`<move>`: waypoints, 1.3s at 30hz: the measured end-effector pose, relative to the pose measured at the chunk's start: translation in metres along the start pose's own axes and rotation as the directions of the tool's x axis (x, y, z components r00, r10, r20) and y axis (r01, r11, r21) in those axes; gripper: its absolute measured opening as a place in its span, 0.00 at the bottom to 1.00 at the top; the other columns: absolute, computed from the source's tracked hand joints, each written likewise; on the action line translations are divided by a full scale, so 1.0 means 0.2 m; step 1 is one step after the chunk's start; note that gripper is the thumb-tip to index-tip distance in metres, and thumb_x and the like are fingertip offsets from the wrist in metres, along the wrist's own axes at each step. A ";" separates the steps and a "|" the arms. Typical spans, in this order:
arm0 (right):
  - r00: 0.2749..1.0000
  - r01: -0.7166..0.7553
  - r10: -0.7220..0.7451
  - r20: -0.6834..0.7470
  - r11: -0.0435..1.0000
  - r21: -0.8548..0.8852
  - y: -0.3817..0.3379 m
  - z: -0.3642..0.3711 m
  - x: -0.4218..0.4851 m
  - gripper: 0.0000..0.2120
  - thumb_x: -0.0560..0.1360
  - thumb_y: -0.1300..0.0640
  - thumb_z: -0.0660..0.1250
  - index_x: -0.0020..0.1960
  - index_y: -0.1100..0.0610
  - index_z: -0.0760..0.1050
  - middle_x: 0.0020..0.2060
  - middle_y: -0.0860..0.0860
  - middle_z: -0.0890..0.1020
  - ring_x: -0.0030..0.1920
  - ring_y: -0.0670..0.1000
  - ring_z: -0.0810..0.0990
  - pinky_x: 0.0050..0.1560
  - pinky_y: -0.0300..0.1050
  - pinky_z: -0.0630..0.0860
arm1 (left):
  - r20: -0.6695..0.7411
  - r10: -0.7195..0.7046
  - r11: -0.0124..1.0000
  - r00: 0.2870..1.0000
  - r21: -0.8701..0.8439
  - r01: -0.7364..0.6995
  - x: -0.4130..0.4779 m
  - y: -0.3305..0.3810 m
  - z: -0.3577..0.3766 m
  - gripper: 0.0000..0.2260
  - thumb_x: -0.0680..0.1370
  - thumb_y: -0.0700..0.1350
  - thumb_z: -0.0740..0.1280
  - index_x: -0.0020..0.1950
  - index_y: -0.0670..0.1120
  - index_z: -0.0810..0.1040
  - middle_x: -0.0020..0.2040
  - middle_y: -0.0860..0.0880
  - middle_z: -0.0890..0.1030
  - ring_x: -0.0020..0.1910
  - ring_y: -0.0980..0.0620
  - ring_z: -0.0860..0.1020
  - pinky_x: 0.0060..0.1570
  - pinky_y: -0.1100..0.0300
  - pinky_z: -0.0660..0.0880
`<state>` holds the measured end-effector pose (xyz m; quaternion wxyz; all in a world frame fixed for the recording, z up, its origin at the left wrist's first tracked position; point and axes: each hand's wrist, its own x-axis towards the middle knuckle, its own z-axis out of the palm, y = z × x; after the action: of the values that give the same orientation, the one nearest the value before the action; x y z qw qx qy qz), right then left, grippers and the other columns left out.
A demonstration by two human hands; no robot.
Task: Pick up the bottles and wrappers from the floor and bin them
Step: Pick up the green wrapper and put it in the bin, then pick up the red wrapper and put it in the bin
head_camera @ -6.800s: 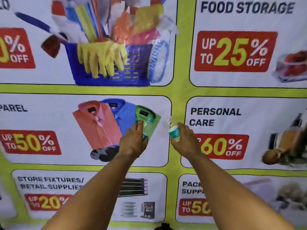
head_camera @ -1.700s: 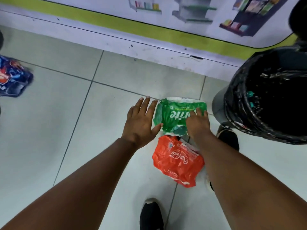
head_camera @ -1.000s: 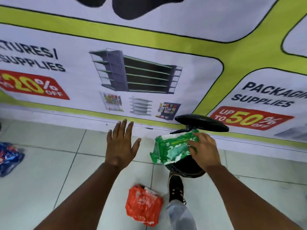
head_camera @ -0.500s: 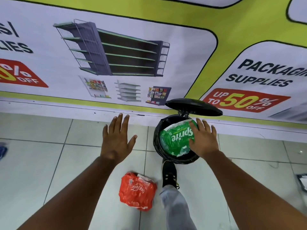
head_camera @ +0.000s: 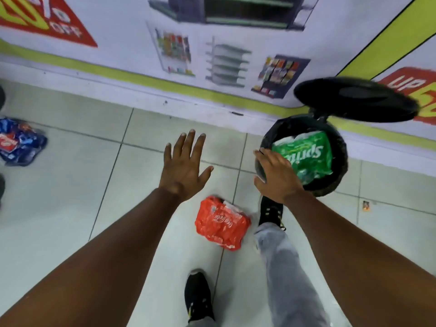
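A green Sprite wrapper [head_camera: 306,159] lies inside the black pedal bin [head_camera: 339,178], whose lid [head_camera: 356,100] stands raised. My right hand [head_camera: 276,175] hovers over the bin's left rim with flat fingers, holding nothing. My left hand [head_camera: 186,166] is spread open above the tiled floor, empty. A red Coca-Cola wrapper [head_camera: 221,223] lies on the floor just below and between my hands. A blue wrapper [head_camera: 18,142] lies on the floor at the far left.
My right foot [head_camera: 271,211] rests at the bin's base, apparently on its pedal; my left foot [head_camera: 198,296] stands behind the red wrapper. A printed banner wall [head_camera: 212,55] runs along the back. A small scrap [head_camera: 366,206] lies right of the bin.
My right hand let go of the green Sprite wrapper, which now lies in the bin, and drew back to the left rim. The view tilted down and left.
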<state>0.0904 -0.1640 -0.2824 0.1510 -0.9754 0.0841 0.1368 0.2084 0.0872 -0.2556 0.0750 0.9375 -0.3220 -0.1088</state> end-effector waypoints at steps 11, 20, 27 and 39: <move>0.957 0.020 -0.006 0.291 0.999 -0.047 -0.12 0.94 -0.12 0.25 0.74 0.46 0.64 0.70 0.53 0.69 0.68 0.53 0.74 0.69 0.56 0.69 0.66 0.54 0.69 | 0.135 -0.067 0.996 0.989 -0.049 0.074 -0.34 -0.23 0.73 0.35 0.77 0.67 0.49 0.79 0.50 0.47 0.80 0.43 0.53 0.78 0.41 0.52 0.72 0.36 0.54; 0.844 -0.335 0.408 0.349 0.908 -0.251 -0.04 1.50 -0.16 0.18 0.78 0.47 0.59 0.62 0.53 0.76 0.62 0.52 0.75 0.64 0.55 0.71 0.63 0.53 0.70 | 0.312 -0.005 1.000 0.950 -0.024 0.013 -0.48 -0.27 1.20 0.36 0.75 0.68 0.44 0.78 0.53 0.38 0.80 0.45 0.45 0.78 0.43 0.42 0.74 0.37 0.44; 0.973 -0.129 0.127 0.192 0.992 -0.002 -0.13 1.25 -0.15 0.16 0.70 0.51 0.63 0.49 0.56 0.85 0.58 0.55 0.80 0.62 0.59 0.75 0.62 0.52 0.69 | 0.244 -0.037 0.999 0.969 -0.004 0.039 -0.52 -0.25 1.01 0.35 0.78 0.66 0.51 0.79 0.50 0.47 0.80 0.44 0.52 0.78 0.42 0.49 0.73 0.36 0.51; 0.928 -0.186 0.188 -0.322 0.982 0.037 -0.03 -0.45 -0.20 0.10 0.70 0.55 0.70 0.49 0.56 0.85 0.59 0.60 0.80 0.61 0.63 0.76 0.64 0.54 0.67 | -0.055 0.002 0.999 0.999 -0.047 -0.004 -0.07 0.25 -0.36 0.35 0.78 0.67 0.51 0.79 0.49 0.51 0.79 0.43 0.56 0.77 0.41 0.56 0.70 0.35 0.57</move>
<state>0.0752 -0.1811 -0.1871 0.1242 -0.9717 0.2008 -0.0117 0.1863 0.0621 -0.1739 0.1059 0.9376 -0.3186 -0.0907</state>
